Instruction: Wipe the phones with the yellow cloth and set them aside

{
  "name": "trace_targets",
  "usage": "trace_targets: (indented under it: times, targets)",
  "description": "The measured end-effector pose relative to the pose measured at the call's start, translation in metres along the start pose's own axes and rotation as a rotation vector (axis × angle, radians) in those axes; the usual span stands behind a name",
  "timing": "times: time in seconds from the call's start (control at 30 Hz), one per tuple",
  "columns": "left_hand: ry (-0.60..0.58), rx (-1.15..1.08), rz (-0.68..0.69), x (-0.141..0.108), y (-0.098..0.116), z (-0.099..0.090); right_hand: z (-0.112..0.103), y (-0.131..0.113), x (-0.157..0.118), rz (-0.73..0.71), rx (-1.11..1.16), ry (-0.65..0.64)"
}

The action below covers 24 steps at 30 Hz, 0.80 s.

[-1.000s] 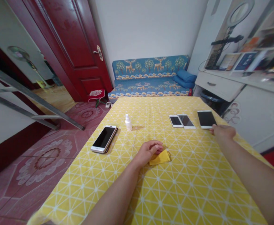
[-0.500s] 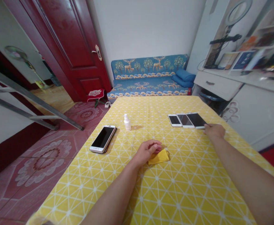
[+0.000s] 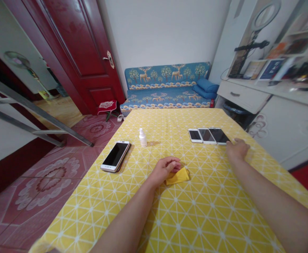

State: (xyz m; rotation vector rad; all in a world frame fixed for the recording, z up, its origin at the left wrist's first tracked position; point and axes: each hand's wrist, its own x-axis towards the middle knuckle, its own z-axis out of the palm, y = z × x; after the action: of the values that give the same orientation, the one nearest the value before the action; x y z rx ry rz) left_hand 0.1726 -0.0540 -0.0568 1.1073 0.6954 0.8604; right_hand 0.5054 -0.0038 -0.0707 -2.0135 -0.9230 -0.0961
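My left hand (image 3: pixel 167 169) rests on the table with loosely curled fingers, at a small folded yellow cloth (image 3: pixel 178 176) that lies under and in front of its fingers. My right hand (image 3: pixel 237 149) is at the near right corner of the rightmost phone (image 3: pixel 218 136), fingers apart and flat, its thumb side by the phone's edge. That phone lies in a row of white-framed phones, beside a middle phone (image 3: pixel 206 136) and a smaller phone (image 3: pixel 195 135). On the left lies another white phone (image 3: pixel 115 155), on top of something dark. A white spray bottle (image 3: pixel 142 138) stands upright near it.
A yellow patterned cloth covers the table (image 3: pixel 154 211). Beyond its far edge is a blue sofa (image 3: pixel 167 95). A white cabinet (image 3: pixel 243 95) with a ring light stands at the right. On the left are a metal ladder (image 3: pixel 38 112) and a red door (image 3: pixel 75 42).
My right hand has spread its fingers and shifted slightly left at the rightmost phone, which now lies nearly flush with the others. My left hand and the cloth stay almost still.
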Motion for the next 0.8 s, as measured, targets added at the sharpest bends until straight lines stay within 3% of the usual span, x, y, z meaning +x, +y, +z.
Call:
trace_targets:
  times: [0.07,0.13,0.17,0.23,0.3,0.5,0.8]
  targets:
    - [0.002,-0.005,-0.004,0.001,-0.002,-0.001,0.003,-0.018,-0.028,0.006,0.073,-0.030]
    - [0.002,-0.008,0.003,0.002,-0.004,-0.003,0.002,-0.041,-0.064,-0.070,0.213,-0.209]
    - [0.004,-0.013,0.012,0.002,-0.005,-0.004,0.000,-0.053,-0.082,-0.120,0.267,-0.330]
    - [0.017,-0.022,0.038,0.003,-0.006,-0.005,-0.009,-0.076,-0.117,-0.248,0.369,-0.734]
    - [0.037,-0.024,0.066,0.003,-0.008,-0.007,-0.019,-0.093,-0.144,-0.374,0.356,-0.937]
    - [0.182,0.050,0.148,0.007,-0.010,-0.013,-0.026,-0.103,-0.170,-0.653,0.147,-0.921]
    - [0.456,0.412,0.394,0.013,0.001,-0.037,-0.012,-0.097,-0.175,-0.648,0.152,-0.763]
